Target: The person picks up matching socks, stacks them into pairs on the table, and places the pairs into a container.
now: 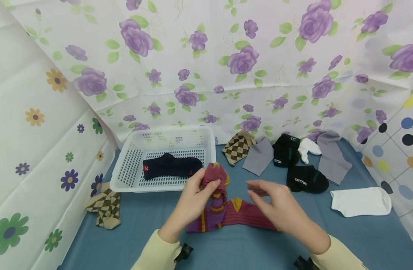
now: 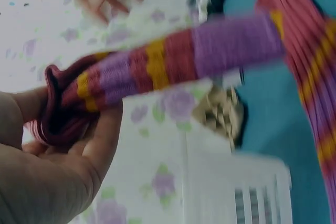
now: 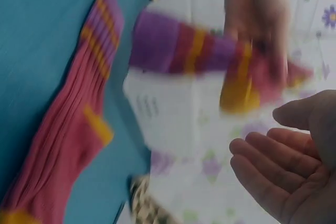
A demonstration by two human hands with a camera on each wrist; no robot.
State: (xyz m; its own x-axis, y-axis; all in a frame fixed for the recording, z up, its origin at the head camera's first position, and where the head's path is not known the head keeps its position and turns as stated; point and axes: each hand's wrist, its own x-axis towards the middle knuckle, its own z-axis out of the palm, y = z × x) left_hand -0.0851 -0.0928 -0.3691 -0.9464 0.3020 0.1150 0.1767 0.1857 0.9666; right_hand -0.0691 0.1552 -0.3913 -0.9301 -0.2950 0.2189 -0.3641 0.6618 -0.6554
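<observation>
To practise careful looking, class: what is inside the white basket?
Inside the white basket lies at least one dark sock with a red patch at one end. Whether another lies beneath cannot be seen; the top one covers that spot.

We've got a striped sock [image 1: 218,184] gripped in our left hand [image 1: 193,195], right hand [image 1: 277,202] hovering near a second sock [image 1: 246,216].

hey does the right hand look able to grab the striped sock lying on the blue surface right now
Probably yes: the right hand holds nothing and is close to that striped sock, with nothing lying over its maroon part.
</observation>
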